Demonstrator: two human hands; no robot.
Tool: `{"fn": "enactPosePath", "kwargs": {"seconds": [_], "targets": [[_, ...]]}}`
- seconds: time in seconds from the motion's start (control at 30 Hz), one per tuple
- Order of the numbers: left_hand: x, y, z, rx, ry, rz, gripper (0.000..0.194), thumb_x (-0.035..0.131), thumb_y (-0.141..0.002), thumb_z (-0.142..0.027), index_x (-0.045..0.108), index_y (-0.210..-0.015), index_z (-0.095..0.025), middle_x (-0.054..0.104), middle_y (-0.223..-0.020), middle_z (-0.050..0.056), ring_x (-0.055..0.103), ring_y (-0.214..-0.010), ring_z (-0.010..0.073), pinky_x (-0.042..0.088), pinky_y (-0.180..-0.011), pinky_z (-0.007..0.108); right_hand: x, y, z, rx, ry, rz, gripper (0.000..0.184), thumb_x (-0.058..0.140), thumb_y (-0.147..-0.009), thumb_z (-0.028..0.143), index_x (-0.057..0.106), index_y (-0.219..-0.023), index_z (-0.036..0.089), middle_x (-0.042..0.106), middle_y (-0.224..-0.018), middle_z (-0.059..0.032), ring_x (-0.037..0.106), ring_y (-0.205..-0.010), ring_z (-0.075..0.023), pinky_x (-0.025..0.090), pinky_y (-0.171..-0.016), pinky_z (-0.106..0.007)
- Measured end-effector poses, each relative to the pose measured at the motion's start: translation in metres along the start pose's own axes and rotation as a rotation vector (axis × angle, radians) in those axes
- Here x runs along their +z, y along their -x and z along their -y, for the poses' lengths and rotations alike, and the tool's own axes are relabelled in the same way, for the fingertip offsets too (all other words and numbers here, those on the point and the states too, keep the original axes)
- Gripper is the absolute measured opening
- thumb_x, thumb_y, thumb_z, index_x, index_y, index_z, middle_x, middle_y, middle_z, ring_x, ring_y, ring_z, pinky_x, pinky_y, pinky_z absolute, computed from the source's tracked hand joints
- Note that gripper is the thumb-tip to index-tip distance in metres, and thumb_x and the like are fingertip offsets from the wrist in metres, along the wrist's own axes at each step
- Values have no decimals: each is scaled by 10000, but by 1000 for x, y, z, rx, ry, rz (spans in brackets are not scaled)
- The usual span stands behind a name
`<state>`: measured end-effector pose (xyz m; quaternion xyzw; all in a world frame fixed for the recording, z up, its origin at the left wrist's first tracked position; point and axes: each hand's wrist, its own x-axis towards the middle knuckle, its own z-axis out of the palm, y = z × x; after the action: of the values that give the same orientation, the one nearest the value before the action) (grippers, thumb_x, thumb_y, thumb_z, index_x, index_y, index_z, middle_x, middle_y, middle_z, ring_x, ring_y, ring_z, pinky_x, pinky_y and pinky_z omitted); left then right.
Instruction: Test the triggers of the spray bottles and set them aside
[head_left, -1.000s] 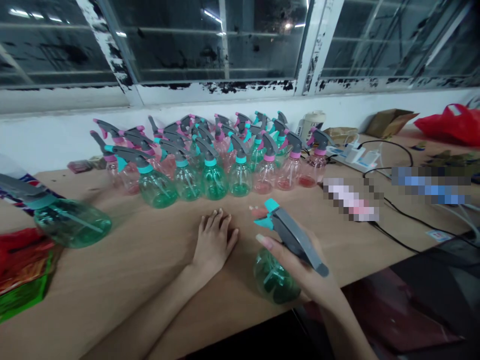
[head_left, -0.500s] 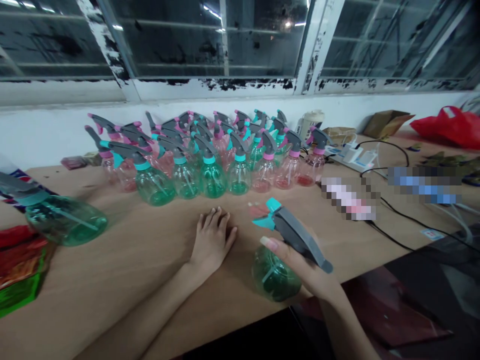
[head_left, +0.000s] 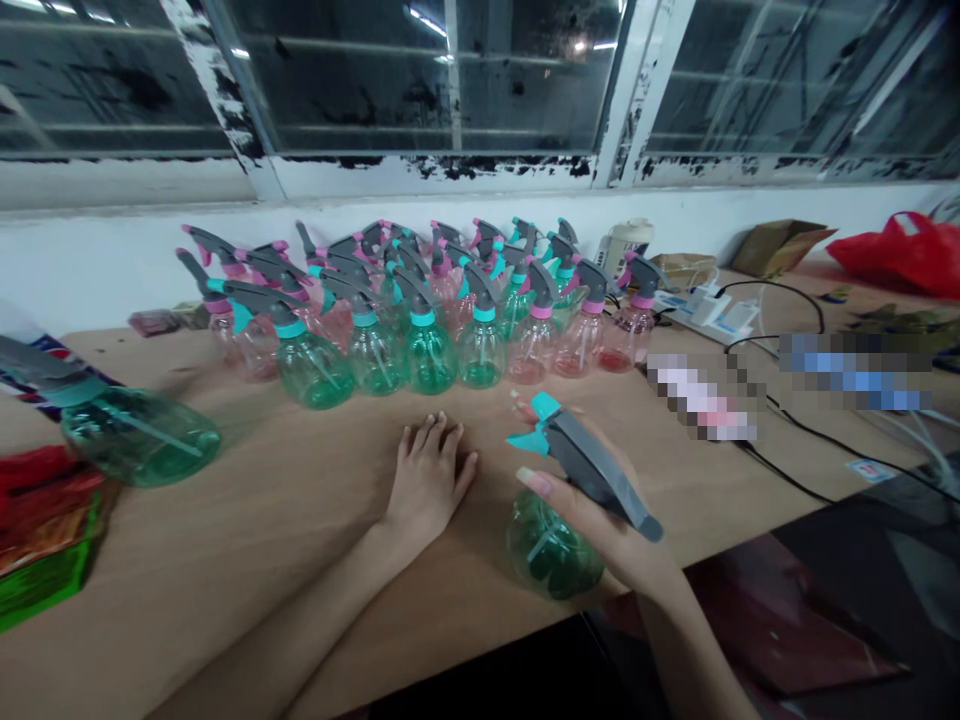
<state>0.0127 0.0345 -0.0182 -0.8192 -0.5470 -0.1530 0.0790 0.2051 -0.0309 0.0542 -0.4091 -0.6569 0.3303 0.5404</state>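
Note:
My right hand (head_left: 600, 525) is wrapped round the neck of a green spray bottle (head_left: 551, 555) near the table's front edge. Its grey sprayer head with a turquoise nozzle and trigger points left and away from me; some fingers are hidden behind it. Palm down on the wooden table (head_left: 315, 500), my left hand (head_left: 427, 475) lies with its fingers spread, holding nothing. Beyond it, several green and pink spray bottles (head_left: 431, 355) stand upright in close rows. Another green spray bottle (head_left: 142, 440) is at the far left.
Red and green packets (head_left: 52, 540) lie at the left edge. A white power strip (head_left: 705, 310) with plugs and black cables sits at the right. Behind it are a brown paper box (head_left: 776, 250) and a red plastic bag (head_left: 896, 255). A white canister (head_left: 626, 245) stands by the wall.
The view has shifted very slightly. Both hands and the held spray bottle stay practically where they were.

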Motion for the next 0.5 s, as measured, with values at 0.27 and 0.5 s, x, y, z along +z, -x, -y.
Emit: {"fn": "enactPosePath", "kwargs": {"seconds": [0.27, 0.5], "targets": [[-3, 0, -2, -14, -17, 47, 415, 415, -945, -339, 557, -1235, -79, 538, -1337, 193, 428, -1303, 329, 284, -1090, 520, 2, -1, 4, -6, 77, -14, 93, 634, -843, 291, 644, -935, 283, 687, -861, 10, 678, -795, -176, 554, -691, -295], [-3, 1, -1, 6, -23, 30, 412, 379, -958, -346, 556, -1237, -100, 540, -1339, 186, 438, -1295, 329, 311, -1070, 537, 2, -4, 3, -11, 19, 33, 147, 636, -841, 293, 624, -987, 296, 677, -887, 25, 665, -802, -157, 541, -731, -281]]}}
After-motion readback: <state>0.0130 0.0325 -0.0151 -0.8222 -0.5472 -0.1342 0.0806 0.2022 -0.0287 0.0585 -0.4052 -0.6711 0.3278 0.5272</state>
